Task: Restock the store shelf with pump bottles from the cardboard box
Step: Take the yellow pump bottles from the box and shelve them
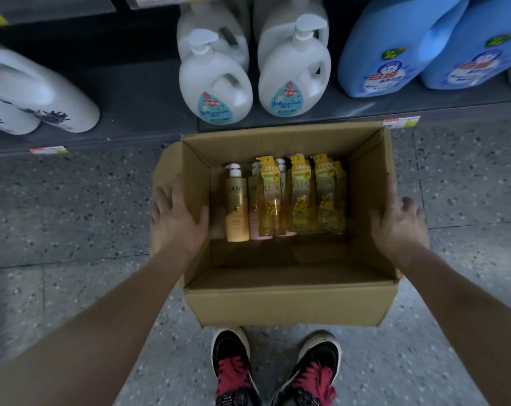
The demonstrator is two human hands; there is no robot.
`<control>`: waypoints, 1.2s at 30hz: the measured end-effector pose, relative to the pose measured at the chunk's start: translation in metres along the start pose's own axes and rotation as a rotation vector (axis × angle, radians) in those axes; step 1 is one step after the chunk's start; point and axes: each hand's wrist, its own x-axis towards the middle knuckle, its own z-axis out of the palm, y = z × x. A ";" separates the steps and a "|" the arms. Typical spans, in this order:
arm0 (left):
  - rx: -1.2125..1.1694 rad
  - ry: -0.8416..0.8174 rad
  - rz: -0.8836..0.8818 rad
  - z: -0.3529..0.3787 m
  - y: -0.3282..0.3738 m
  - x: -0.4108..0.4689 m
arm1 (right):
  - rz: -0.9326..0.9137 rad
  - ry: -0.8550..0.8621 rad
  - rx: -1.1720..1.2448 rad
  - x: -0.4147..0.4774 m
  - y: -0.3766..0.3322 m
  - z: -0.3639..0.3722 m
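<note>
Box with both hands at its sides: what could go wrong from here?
1. The bottles crowd the far end of the box and its near half is bare, so a lift could tip it toward the shelf.
2. The left hand and right hand rest on the side walls, not under the base, so the hold may slip.
3. If the box tilts, the bottles could slide into the bare half.

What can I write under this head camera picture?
Left hand and right hand touch the sides of an open brown cardboard box holding yellow pump bottles, by a dark store shelf.
</note>
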 end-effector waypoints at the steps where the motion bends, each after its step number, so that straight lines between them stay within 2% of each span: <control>1: 0.009 0.086 0.042 -0.005 0.006 -0.005 | -0.003 0.083 -0.030 -0.003 -0.003 -0.005; 3: 0.006 0.210 0.143 -0.015 0.021 -0.017 | -0.042 0.205 -0.062 -0.011 -0.015 -0.016; 4: -0.002 0.210 0.176 -0.018 0.031 -0.023 | -0.090 0.214 -0.082 -0.016 -0.024 -0.022; 7: -0.058 0.043 0.199 -0.021 0.057 -0.030 | -0.186 0.089 -0.055 -0.030 -0.049 -0.031; 10: -0.115 -0.116 0.216 -0.006 0.073 -0.027 | -0.056 -0.040 0.161 -0.031 -0.072 -0.029; 13: -0.050 -0.231 0.122 0.020 0.086 -0.014 | 0.026 -0.004 0.352 -0.013 -0.092 -0.020; 15: -0.025 -0.249 0.062 0.040 0.091 -0.002 | 0.010 0.025 0.408 0.007 -0.103 -0.005; 18: -0.093 -0.228 0.056 0.070 0.092 0.017 | 0.084 -0.040 0.463 0.035 -0.118 0.029; 22: -0.211 -0.216 0.076 0.103 0.091 0.039 | 0.154 -0.158 0.291 0.057 -0.126 0.075; 25: -0.286 -0.285 0.068 0.122 0.093 0.047 | 0.189 -0.202 0.279 0.062 -0.128 0.093; 32: -0.340 -0.228 0.056 0.155 0.096 0.047 | 0.196 -0.233 0.143 0.072 -0.144 0.116; 36: -0.404 -0.231 -0.015 0.160 0.092 0.052 | 0.217 -0.238 0.182 0.079 -0.143 0.117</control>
